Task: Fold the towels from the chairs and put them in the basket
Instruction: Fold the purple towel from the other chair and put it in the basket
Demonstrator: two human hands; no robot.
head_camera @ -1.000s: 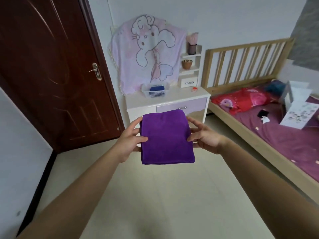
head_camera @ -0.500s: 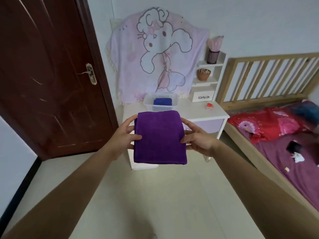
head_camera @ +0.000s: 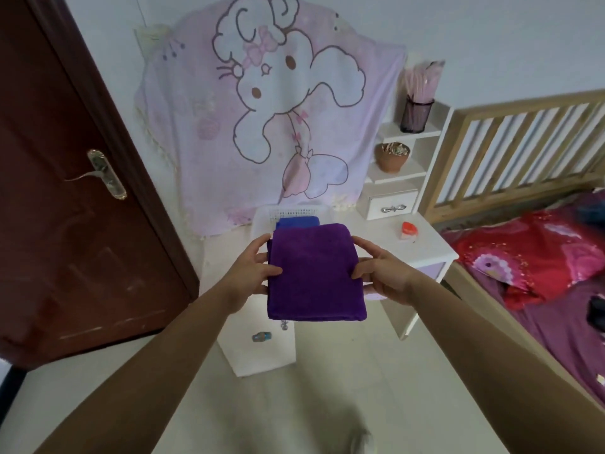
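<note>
since a moment ago the person has stepped right up to the white basket (head_camera: 262,224), and the folded purple towel (head_camera: 316,273) is now held level just in front of it, its far edge covering the basket's near rim as seen from the head camera. a folded blue towel (head_camera: 296,221) already lies inside the basket. the left hand (head_camera: 252,270) pinches one side edge of the purple towel, thumb on top and fingers underneath, and the right hand (head_camera: 383,273) grips the opposite edge the same way. the cloth looks plush, light and floppy, so i'd guess the folded layers would slide apart if held by one corner. taking it at both sides with fingers beneath seems the right hold, and it should go down flat onto the blue towel in the basket
</note>
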